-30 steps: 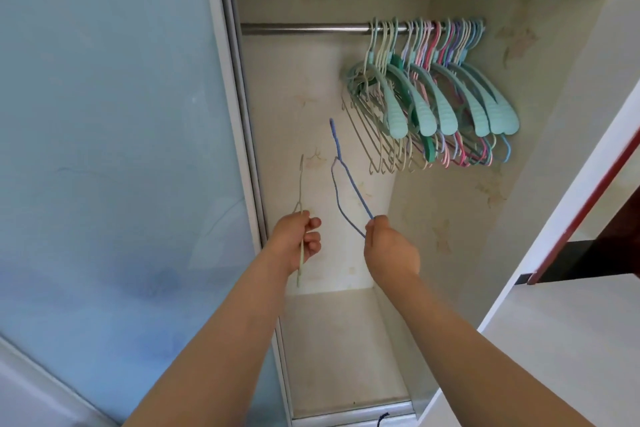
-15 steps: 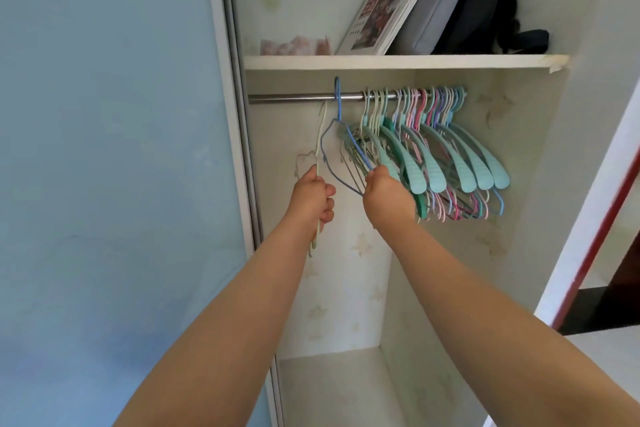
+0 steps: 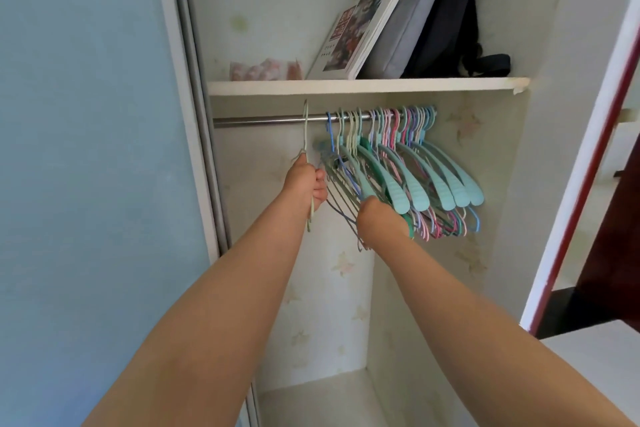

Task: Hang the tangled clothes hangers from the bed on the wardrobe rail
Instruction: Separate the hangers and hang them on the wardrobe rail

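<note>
Wardrobe rail [image 3: 263, 121]: left hand [image 3: 304, 184] grips a pale hanger [image 3: 305, 135] at it, right hand [image 3: 377, 222] grasps the blue hanger [image 3: 330, 135].

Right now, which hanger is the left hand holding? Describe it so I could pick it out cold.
Find the metal wardrobe rail under the white shelf. On its bare left stretch, apart from the bunched hangers, one pale thin hanger has its hook at the rail. The left hand grips it, and unlike the others it stands alone.
</note>
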A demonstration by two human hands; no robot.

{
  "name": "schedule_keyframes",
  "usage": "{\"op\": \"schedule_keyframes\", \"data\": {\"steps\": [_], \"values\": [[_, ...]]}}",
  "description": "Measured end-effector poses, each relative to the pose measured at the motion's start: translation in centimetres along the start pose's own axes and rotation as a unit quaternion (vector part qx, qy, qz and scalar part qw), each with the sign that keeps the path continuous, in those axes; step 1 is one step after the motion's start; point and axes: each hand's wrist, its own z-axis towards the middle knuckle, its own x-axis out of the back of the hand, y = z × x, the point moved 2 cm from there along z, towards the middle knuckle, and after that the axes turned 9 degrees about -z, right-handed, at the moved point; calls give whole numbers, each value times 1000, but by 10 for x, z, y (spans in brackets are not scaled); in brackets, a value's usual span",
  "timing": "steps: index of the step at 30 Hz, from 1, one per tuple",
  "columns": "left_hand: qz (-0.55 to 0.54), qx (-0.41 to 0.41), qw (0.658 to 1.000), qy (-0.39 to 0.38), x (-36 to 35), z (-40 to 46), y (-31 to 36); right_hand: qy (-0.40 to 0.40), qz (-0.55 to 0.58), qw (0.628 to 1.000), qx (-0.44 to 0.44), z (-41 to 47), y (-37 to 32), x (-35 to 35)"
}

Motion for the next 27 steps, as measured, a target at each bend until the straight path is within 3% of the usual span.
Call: {"op": "schedule_keyframes", "data": {"steps": [3,6,10,12,16,20,23,25,27], "values": [[-30,26,999,3,-12,13,3,17,51,998,-29,2,7,2],[-35,71,997,5,-14,34,0,-39,153,986,-44,4,8,5],[-8,109,994,-11,-15,48,-8,-68,382,919,-67,-14,13,3],[30,112,993,-8,-20,48,-12,-63,413,907,-55,-28,17,-1],[102,89,990,23,-29,46,-17,-4,385,923,-22,-50,26,-13],[277,-5,958,69,-31,26,-25,-27,370,928,-23,-78,44,-20],[369,-179,908,87,-34,-29,-41,-87,381,919,-47,-106,70,-21],[333,-303,892,30,-40,-78,-65,-107,380,917,-57,-129,92,-18],[300,-327,894,-68,-47,-119,-105,-113,380,915,-74,-158,119,-12]]}}
